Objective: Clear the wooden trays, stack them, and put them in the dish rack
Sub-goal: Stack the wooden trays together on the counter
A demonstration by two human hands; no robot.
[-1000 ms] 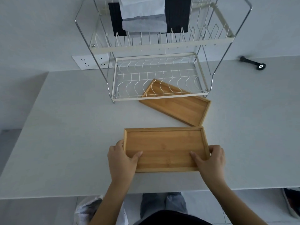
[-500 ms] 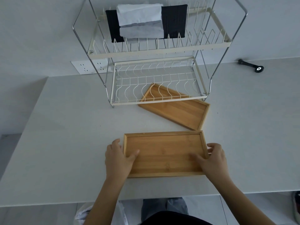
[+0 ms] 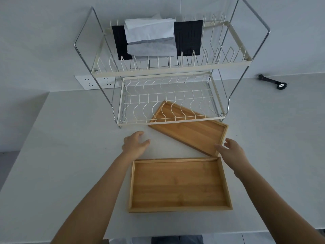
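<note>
While both hands are off the wood, status at this moment, read left to right across the frame:

Change: half a second ago both hands gripped the short ends of the near tray; they have since let go and moved up-frame toward the far tray.

Left hand (image 3: 134,144): centre-left of frame, open, fingers loosely spread, holding nothing; hovers over bare desk (image 3: 61,155), just left of the far tray's lower-left corner, not touching it.

Near tray (image 3: 179,185): lower centre, flat on the desk, square to the viewer, empty, released.

Far tray (image 3: 195,133): centre, angled, empty; its upper-left end lies under the lower tier of the dish rack (image 3: 168,110), seen through the wires, the rest out on the desk. Its lower corner sits just above the near tray's top-right corner; contact cannot be told.

Right hand (image 3: 230,149): centre-right, open, holding nothing; fingertips at the far tray's lower-right corner, thumb over the rim, not yet closed.

Upper tier: folded white, grey and black cloths (image 3: 154,39), top centre.

Meaning for task: both trays look cleared, so I judge clearing done. Stacking not begun. Likely next: draw the far tray out from under the rack and set it with the near tray.

Risk: the tray edge may catch the rack frame on withdrawal.
</note>
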